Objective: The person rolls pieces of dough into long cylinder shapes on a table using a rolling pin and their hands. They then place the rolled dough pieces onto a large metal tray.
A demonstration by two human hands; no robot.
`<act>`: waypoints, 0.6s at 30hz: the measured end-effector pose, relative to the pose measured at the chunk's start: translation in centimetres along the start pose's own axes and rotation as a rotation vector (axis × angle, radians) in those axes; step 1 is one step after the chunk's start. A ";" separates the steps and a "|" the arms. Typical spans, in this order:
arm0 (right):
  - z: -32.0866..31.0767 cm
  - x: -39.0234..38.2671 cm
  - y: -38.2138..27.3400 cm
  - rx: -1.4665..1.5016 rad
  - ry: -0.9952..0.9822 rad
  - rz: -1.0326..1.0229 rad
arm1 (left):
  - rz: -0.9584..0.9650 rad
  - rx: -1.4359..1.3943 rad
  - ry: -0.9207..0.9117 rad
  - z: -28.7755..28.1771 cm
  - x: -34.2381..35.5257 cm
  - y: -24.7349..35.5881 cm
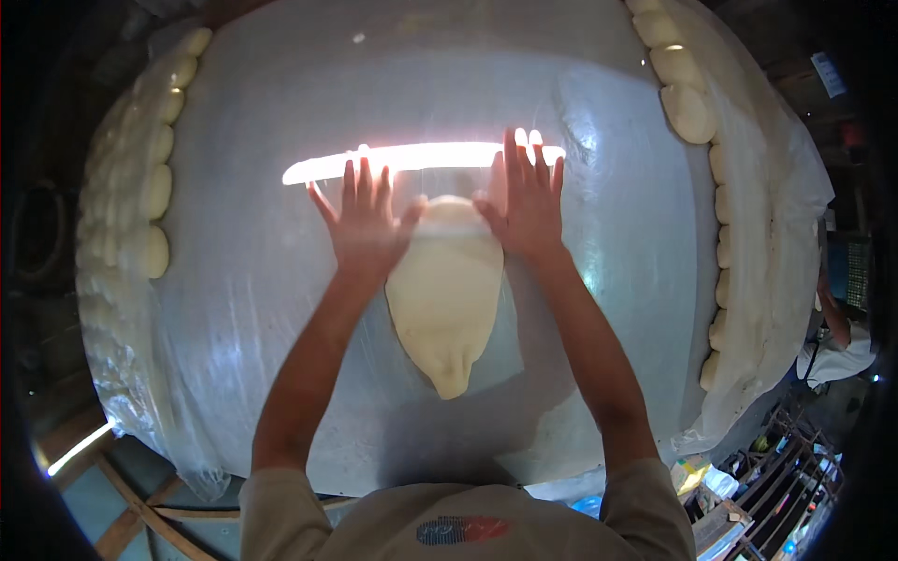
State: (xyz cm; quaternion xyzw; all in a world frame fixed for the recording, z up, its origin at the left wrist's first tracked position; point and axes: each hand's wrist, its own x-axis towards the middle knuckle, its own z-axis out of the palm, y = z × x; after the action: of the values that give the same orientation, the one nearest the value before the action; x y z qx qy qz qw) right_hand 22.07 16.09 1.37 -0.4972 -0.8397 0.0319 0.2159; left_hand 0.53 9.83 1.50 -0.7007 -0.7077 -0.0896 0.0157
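A flattened piece of pale dough lies on the grey metal table between my forearms. Its far end is rounded, and its near end narrows to a pinched tip. My left hand is spread at the dough's far left edge, thumb against it. At the far right edge my right hand lies with fingers stretched forward and its thumb by the dough. Neither hand grips anything. A bright strip of glare crosses the surface under my fingertips and washes out some of them.
Rows of dough balls under clear plastic sheeting line the table's left side. More dough pieces under plastic run along the right. Another person is beyond the right edge. A cluttered rack stands lower right.
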 end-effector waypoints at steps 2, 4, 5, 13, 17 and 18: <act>1.0 3.0 1.2 -0.033 0.047 0.025 | -0.046 0.019 -0.010 0.3 4.1 -0.3; 1.7 4.9 2.5 -0.062 0.126 -0.011 | -0.185 0.040 -0.039 0.7 7.0 -0.5; 2.1 5.6 3.1 -0.119 0.117 -0.008 | -0.183 0.039 -0.037 0.9 8.2 -0.5; 0.1 3.8 3.2 -0.140 -0.070 -0.420 | -0.125 -0.126 0.068 1.6 7.7 -1.7; -1.7 2.4 1.2 -0.156 -0.167 -0.475 | -0.073 -0.269 -0.082 -1.1 4.8 -1.2; -2.1 1.7 0.8 -0.150 -0.157 -0.514 | -0.071 -0.268 -0.086 -1.9 3.3 -1.3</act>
State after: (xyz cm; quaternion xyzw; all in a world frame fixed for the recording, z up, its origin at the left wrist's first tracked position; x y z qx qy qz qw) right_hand 22.81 17.60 3.63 -0.2783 -0.9525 -0.0478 0.1140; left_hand -1.00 12.78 3.71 -0.6741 -0.7138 -0.1539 -0.1115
